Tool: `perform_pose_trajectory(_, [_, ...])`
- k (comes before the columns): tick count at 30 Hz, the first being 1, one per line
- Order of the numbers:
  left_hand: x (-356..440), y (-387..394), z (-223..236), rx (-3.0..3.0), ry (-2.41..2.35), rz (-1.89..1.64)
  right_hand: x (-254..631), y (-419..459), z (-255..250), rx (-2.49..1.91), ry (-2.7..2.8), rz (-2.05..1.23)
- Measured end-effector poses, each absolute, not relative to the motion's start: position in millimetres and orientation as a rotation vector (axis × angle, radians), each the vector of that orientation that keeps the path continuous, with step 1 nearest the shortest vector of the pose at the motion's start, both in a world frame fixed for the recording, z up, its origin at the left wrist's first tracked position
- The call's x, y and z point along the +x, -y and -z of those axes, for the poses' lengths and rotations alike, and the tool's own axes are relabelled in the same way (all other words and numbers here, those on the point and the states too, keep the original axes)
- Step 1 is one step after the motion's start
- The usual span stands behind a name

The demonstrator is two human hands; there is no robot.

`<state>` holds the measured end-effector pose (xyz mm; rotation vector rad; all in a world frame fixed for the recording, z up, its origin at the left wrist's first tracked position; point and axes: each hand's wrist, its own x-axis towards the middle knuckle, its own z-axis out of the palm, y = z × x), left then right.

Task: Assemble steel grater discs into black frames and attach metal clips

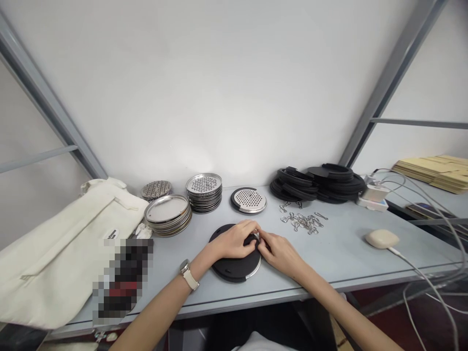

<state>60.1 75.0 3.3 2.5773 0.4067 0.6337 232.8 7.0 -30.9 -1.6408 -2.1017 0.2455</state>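
Note:
A round black disc [237,267] with a bare metal edge showing at its lower right lies on the grey table in front of me. My left hand [238,241] reaches over its top, fingers curled and thumb bent inward. From the other side, my right hand [280,250] meets it at the disc's right edge, fingertips pinched together. Something small and shiny shows between the fingertips, mostly hidden. Beyond the hands lies a round metal grater disc [250,200] with a black rim around part of it. Small wire clips [306,222] are scattered to the right.
Stacked grater discs [204,191] and plain metal discs [168,214] stand at back left. Black rings [331,183] are piled at back right. A cream bag [73,248] covers the left end. A white mouse-shaped object [382,239] with a cable sits right.

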Motion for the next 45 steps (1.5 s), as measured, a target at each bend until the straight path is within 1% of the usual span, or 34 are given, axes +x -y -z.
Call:
perform_pose_trajectory(13, [60.7,-73.7,-3.3,2.600,-0.398,-0.637,236.4,-7.6,32.3,-1.599,2.120,-0.243])
perform_pose_trajectory(28, [62.0,-73.3,-5.3,2.747,-0.520,-0.651,238.2,-9.0,31.9,-1.526,2.183,-0.323])
perform_pose_trajectory(45, [61.4,-72.4,-5.2,2.786,-0.500,-0.656,237.4,-8.9,29.6,-1.542,2.209,-0.289])
